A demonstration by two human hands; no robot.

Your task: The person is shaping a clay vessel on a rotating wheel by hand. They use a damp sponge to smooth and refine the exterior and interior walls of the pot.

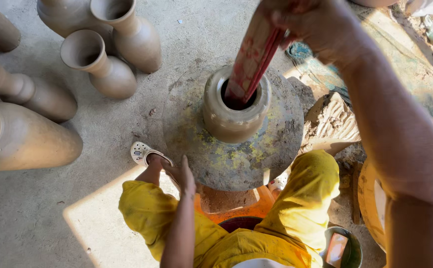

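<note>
A wet clay pot (233,116) stands in the middle of a round potter's wheel (276,144). My right hand (308,27) grips a long flat wooden stick (251,62), stained red, whose lower end reaches down into the pot's mouth. My left hand (182,176) hangs with fingers loosely apart beside the wheel's near left edge, above my left foot in a white sandal (142,151). It holds nothing. My knees in yellow trousers (305,198) flank the wheel.
Several unfired clay vases (102,67) stand and lie on the concrete floor at left. A lump of raw clay (333,121) sits right of the wheel. A small green bucket (348,248) and an orange base (236,211) are near my legs.
</note>
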